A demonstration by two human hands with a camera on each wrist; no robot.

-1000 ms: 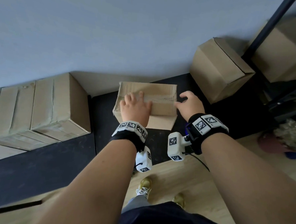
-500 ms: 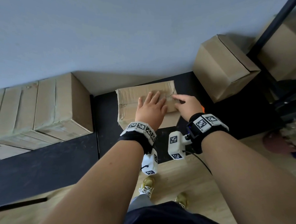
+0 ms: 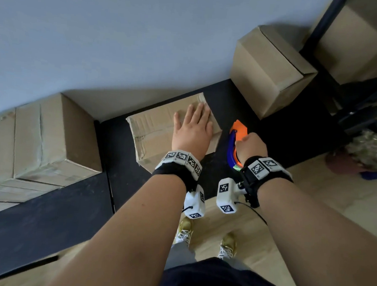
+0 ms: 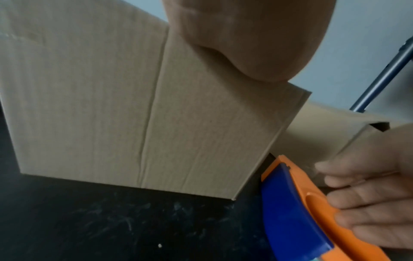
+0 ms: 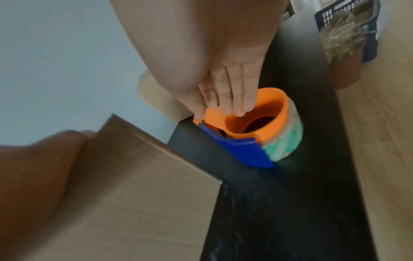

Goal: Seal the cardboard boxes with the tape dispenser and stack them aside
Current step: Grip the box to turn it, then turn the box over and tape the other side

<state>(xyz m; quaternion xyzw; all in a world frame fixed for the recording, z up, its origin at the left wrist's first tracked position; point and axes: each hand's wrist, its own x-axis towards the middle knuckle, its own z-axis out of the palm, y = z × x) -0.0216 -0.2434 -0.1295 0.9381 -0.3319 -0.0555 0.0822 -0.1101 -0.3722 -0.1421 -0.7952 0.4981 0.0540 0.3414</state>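
A worn cardboard box with its flaps down lies on the black table near the wall. My left hand presses flat on the right part of its top, fingers straight. Just right of the box is the orange and blue tape dispenser with a roll of tape. My right hand grips it. In the right wrist view the fingers reach over the orange side of the dispenser to its core, and the thumb is at the front end. The left wrist view shows the box side and the dispenser.
Taped boxes are stacked at the left on the table. Another closed box stands at the back right, and one more behind a dark pole. A pot with dried plants stands on the wooden floor at the right.
My right hand has left the box and moved right onto the tape dispenser. My left hand has slid to the right part of the box top, and the box has turned a little.
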